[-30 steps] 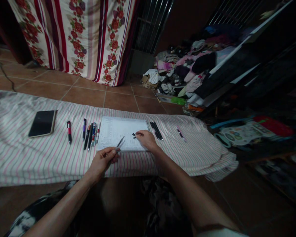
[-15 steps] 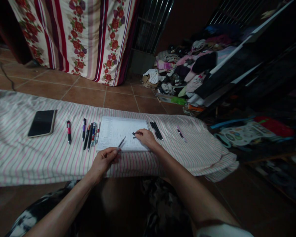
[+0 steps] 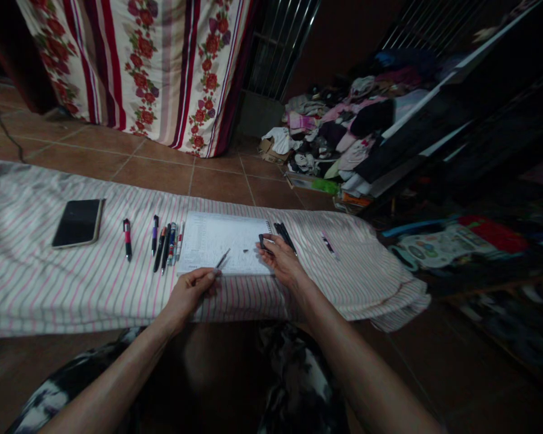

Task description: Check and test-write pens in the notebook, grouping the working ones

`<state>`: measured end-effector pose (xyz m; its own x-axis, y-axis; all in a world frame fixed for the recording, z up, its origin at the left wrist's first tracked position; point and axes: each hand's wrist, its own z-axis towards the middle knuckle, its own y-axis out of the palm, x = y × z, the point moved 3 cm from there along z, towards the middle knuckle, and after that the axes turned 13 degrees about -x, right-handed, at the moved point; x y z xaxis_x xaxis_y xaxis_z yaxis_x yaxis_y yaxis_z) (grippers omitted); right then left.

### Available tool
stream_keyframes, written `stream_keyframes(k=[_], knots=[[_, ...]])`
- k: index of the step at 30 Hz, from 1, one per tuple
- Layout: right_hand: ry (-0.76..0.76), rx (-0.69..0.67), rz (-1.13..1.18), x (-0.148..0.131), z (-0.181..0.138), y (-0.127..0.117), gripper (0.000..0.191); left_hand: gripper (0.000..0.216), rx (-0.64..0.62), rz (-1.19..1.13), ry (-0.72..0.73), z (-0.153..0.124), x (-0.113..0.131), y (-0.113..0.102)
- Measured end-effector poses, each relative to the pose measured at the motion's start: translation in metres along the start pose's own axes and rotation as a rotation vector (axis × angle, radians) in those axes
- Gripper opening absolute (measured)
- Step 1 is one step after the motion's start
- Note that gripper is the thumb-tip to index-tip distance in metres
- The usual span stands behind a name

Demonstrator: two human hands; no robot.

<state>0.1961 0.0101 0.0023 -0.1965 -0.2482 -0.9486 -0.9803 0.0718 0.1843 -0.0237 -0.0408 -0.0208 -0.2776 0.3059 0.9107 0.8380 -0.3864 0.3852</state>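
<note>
My left hand (image 3: 193, 289) is closed on a slim dark pen (image 3: 223, 258), its thin end pointing up and right over the notebook (image 3: 203, 238). My right hand (image 3: 280, 259) is at the notebook's right edge, its fingers bent round a short dark piece (image 3: 262, 241), perhaps a pen part; its kind is unclear. A small black piece (image 3: 245, 251) lies on the page between my hands. Just beyond the right hand, several black pens (image 3: 286, 235) lie beside the spiral binding.
Left of the notebook lie several pens (image 3: 164, 247), a red and black pen (image 3: 127, 240) and a phone (image 3: 78, 223). A pink and black pen (image 3: 329, 245) is at right on the striped cloth (image 3: 357, 271). Beyond are a flowered curtain (image 3: 140, 72) and piled clothes (image 3: 335, 126).
My right hand has let go of the small black piece, now on the page, and has moved right; a dark piece shows in its fingers. My left hand has barely moved.
</note>
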Motion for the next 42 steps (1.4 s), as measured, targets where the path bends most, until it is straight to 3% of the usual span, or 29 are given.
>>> stream_keyframes(k=[4, 9, 16, 24, 32, 42], knots=[[0.018, -0.092, 0.216, 0.001, -0.021, 0.012, 0.020, 0.032, -0.004, -0.004, -0.004, -0.001, 0.001, 0.000], [-0.012, -0.176, 0.259, -0.007, -0.038, 0.024, 0.020, 0.034, 0.002, 0.028, -0.005, -0.002, 0.000, -0.001], [-0.044, -0.224, 0.069, -0.014, -0.049, 0.032, 0.026, 0.037, -0.025, 0.059, 0.018, 0.000, -0.005, -0.004], [-0.176, -0.175, -0.257, -0.024, -0.040, 0.039, 0.036, 0.038, -0.036, 0.063, 0.033, 0.004, -0.010, -0.006], [-0.226, -0.209, -0.508, -0.030, -0.034, 0.046, 0.023, 0.040, -0.051, 0.124, 0.028, 0.003, -0.007, -0.004], [-0.260, -0.205, -0.535, -0.034, -0.035, 0.051, 0.027, 0.039, -0.050, 0.159, 0.029, 0.003, -0.008, -0.004]])
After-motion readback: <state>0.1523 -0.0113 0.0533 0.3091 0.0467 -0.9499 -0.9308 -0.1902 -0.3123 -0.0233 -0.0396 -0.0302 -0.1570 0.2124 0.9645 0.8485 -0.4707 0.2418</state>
